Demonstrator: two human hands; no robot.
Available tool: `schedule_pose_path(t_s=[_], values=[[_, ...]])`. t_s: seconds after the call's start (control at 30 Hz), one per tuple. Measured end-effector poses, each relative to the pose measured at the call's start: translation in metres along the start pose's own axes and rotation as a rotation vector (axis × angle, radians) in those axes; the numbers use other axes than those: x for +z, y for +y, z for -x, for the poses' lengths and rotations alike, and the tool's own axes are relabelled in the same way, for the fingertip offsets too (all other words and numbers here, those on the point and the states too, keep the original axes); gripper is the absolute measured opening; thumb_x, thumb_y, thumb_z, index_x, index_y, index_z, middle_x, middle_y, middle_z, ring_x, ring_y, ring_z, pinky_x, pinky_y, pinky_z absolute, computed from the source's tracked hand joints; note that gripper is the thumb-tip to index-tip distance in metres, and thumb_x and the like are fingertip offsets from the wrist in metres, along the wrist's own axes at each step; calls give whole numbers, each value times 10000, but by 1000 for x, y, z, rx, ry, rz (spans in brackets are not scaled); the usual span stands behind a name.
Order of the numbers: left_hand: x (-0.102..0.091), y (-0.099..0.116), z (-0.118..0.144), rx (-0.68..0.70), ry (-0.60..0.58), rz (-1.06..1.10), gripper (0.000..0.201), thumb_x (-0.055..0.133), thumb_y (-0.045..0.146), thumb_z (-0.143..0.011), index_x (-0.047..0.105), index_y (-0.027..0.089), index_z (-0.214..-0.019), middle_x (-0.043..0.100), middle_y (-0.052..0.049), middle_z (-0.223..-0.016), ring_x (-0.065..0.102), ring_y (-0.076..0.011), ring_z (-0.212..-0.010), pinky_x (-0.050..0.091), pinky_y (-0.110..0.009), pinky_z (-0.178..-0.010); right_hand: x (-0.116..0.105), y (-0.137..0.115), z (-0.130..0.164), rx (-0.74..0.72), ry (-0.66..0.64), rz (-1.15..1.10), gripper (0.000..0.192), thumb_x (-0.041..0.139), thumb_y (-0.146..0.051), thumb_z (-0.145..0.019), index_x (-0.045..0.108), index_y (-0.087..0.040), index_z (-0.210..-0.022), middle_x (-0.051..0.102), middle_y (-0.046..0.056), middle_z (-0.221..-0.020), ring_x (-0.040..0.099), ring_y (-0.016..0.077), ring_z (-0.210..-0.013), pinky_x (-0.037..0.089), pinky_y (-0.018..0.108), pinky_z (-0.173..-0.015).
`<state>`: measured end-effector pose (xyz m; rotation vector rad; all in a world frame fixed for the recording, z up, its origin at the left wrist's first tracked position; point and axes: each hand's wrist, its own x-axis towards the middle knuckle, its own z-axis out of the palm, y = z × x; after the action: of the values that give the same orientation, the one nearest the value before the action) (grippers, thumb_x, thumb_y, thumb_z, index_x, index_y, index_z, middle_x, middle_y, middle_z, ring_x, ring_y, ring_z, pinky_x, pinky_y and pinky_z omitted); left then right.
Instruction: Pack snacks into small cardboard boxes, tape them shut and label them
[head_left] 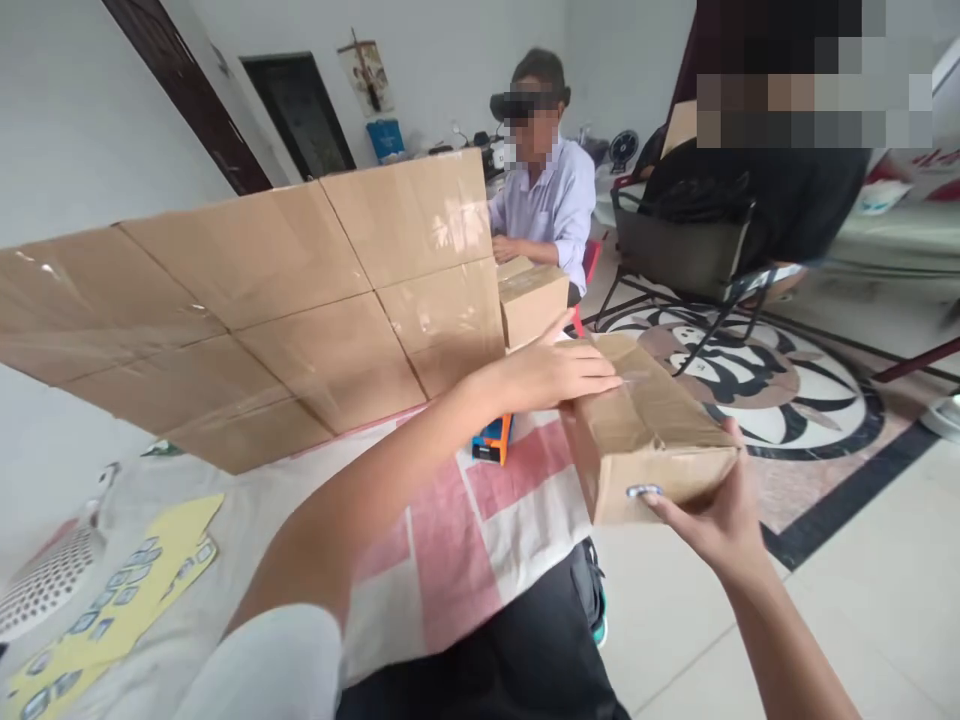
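A taped brown cardboard box (pixel 652 400) juts past the right edge of the cloth-covered table. My left hand (pixel 551 375) lies across its top with fingers stretched out, the thumb raised and apart. Around the near right corner my right hand (pixel 716 520) grips the box. Its thumb presses beside or on a small oval sticker (pixel 643 491) on the end face; the other fingers are mostly hidden behind the box. Below my left forearm sits a small orange and blue object (pixel 493 440), partly covered.
A wall of taped cardboard boxes (pixel 300 300) stands along the table's far side. Another box (pixel 534 300) is beyond my left hand. Yellow sticker sheets (pixel 124 590) lie left on the pink-and-white cloth (pixel 457 540). A person (pixel 551 200) sits opposite; a chair (pixel 682 240) stands right.
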<state>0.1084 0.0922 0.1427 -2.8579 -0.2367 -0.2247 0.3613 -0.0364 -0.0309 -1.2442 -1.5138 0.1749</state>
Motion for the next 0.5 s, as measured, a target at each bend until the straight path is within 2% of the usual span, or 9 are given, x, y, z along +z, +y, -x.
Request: schedule_pose_path(t_s=[0.03, 0.07, 0.13, 0.2, 0.27, 0.33, 0.37, 0.43, 0.5], values=[[17, -21, -25, 13, -30, -15, 493, 405, 88, -1008, 579, 259, -1437, 638, -46, -1427, 524, -176, -1356, 229, -463, -1250, 8, 17, -13, -44, -1, 51, 1225, 820, -638, -714, 115, -220, -1624, 375, 233, -1518, 431, 433, -1432, 425, 661, -1134], [33, -41, -44, -35, -67, -34, 476, 398, 96, -1022, 601, 272, -1415, 641, -34, -1425, 525, -158, -1348, 265, -409, -1227, 22, 32, -29, -97, -30, 98, 1230, 816, -605, -732, 76, -192, -1624, 309, 250, -1543, 347, 445, -1485, 374, 678, -1165], [54, -75, -64, -207, -92, -92, 470, 418, 85, -1016, 630, 282, -1387, 646, -47, -1416, 535, -168, -1329, 357, -370, -1142, 56, 57, -71, -179, -124, 179, 1158, 767, -551, -798, 48, -164, -1618, 190, 273, -1584, 206, 442, -1553, 316, 667, -1206], [58, -99, -64, -390, -66, -162, 459, 437, 64, -993, 656, 233, -1359, 634, -112, -1419, 540, -233, -1318, 412, -410, -1068, 95, 74, -118, -205, -232, 192, 1076, 718, -513, -840, 47, -181, -1612, 106, 268, -1625, 86, 420, -1593, 303, 649, -1219], [48, -107, -44, -543, -21, -228, 448, 441, 62, -978, 644, 156, -1366, 598, -193, -1435, 535, -307, -1305, 431, -474, -1026, 135, 82, -162, -205, -316, 156, 1068, 740, -498, -811, 98, -188, -1606, 88, 263, -1649, 2, 416, -1605, 335, 643, -1200], [31, -89, -4, -644, 50, -283, 469, 476, 76, -962, 605, 147, -1407, 573, -203, -1458, 534, -331, -1286, 445, -484, -999, 177, 82, -198, -184, -389, 115, 1110, 789, -472, -759, 147, -170, -1614, 71, 267, -1669, -36, 440, -1600, 363, 640, -1176], [22, -69, 23, -674, 97, -307, 506, 505, 80, -948, 577, 180, -1440, 578, -177, -1460, 544, -320, -1265, 457, -467, -983, 199, 80, -211, -163, -412, 108, 1126, 802, -450, -748, 159, -156, -1624, 57, 270, -1678, -40, 461, -1595, 356, 645, -1174], [10, -11, 91, -680, 301, -363, 509, 520, 47, -922, 642, 284, -1356, 695, -82, -1307, 612, -256, -1114, 488, -399, -914, 240, 73, -232, -126, -425, 120, 1053, 767, -383, -793, 192, -142, -1641, 70, 264, -1691, -21, 492, -1585, 312, 659, -1183], [5, 62, 170, -749, 475, -423, 514, 525, 1, -879, 706, 338, -1223, 768, -35, -1052, 641, -219, -878, 502, -362, -790, 273, 65, -248, -104, -417, 134, 874, 676, -287, -869, 276, -120, -1629, 152, 264, -1684, 49, 491, -1583, 290, 659, -1184]])
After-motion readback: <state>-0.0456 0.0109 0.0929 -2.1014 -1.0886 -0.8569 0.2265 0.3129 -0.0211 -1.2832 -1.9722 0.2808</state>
